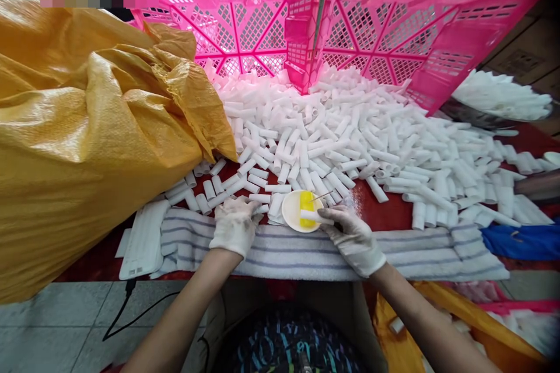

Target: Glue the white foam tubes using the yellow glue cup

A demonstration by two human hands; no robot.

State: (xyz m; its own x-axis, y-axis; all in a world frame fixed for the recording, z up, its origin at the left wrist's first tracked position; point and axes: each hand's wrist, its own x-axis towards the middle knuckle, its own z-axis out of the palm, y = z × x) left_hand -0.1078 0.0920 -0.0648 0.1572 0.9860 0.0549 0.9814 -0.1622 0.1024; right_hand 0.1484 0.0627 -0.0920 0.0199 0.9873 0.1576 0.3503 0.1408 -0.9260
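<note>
Both forearms are extended forward from the lower edge of the view, bare to the wrist, and both hands are covered by white gloves. The left forearm is angled up and slightly inward, and the left hand (pixel 234 226) is laid palm down at the near edge of the heap of white tubes (pixel 350 134). Its fingers are curled loosely over a few tubes lying beside a striped towel (pixel 280 250); whether a tube is actually gripped cannot be told, as the fingertips are hidden among the pieces.

The right forearm is brought in from the lower right, and the right hand (pixel 352 236) is turned inward toward the centre. Its fingers are closed around a single white tube (pixel 315 217), which is held lying roughly level over a small white dish (pixel 292 213). Yellow paste (pixel 306 201) is seen in the dish, and a thin stick (pixel 321 196) is leaning out of it toward the right. The dish is set just beyond the towel, between the two hands, on the red counter (pixel 394 210).

The tubes are spread across most of the counter, piled up against two pink plastic crates (pixel 245 17) tipped on edge at the back. A large yellow woven sack (pixel 87 140) is slumped at the left, touching the heap. A flat white pad (pixel 142 242) is lying beside the towel's left end, and blue cloth (pixel 520 242) is seen at the right.
</note>
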